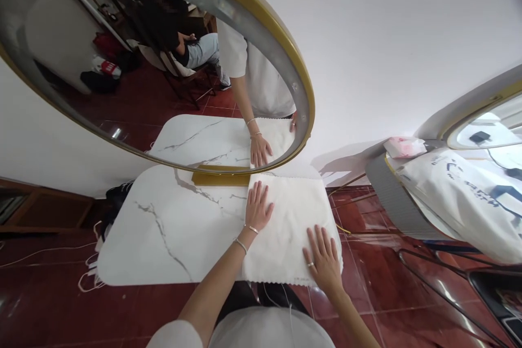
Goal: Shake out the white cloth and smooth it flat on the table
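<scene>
A white cloth (285,228) with zigzag-cut edges lies spread over the right part of the marble-patterned table (134,239). Flat on its upper left edge rests my left hand (259,207), fingers stretched out, with two bracelets at the wrist. My right hand (324,261), wearing a ring, presses on the cloth's lower right side with its fingers apart. Slight wrinkles show in the cloth between the two hands. Neither hand grips anything.
A large gold-framed oval mirror (304,65) stands on a gold base (220,176) at the table's back, reflecting a seated person. To the right, a second table (397,201) holds a white printed bag (460,196) and a tissue pack (404,147). White cables (92,272) hang at the left.
</scene>
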Available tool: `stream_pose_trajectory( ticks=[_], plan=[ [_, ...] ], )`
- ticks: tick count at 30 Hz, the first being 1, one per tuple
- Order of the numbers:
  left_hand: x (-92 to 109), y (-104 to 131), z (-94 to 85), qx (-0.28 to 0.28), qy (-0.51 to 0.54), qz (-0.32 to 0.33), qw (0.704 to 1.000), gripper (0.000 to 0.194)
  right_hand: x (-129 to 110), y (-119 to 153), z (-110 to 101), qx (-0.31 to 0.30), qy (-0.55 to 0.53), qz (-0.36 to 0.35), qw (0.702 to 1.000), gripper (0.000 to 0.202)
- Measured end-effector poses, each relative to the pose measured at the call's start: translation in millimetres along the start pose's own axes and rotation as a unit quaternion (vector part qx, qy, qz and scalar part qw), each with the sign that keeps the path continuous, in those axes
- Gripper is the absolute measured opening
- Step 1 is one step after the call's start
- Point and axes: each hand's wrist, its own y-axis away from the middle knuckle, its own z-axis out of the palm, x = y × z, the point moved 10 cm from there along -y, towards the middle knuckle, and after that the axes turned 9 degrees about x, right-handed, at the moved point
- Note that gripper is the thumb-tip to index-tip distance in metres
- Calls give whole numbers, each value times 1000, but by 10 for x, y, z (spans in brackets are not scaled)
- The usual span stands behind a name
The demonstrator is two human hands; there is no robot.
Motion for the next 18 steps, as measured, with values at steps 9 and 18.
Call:
stream_pose_trajectory(
  ticks=[9,18],
  plan=[
    [-22,-192,18,-18,8,28,999,66,-40,-238,48,-25,-26,-31,999,69],
    [-577,11,-343,-15,-12,12,1000,63,-659,-275,122,-33,-33,-36,998,70]
  ],
)
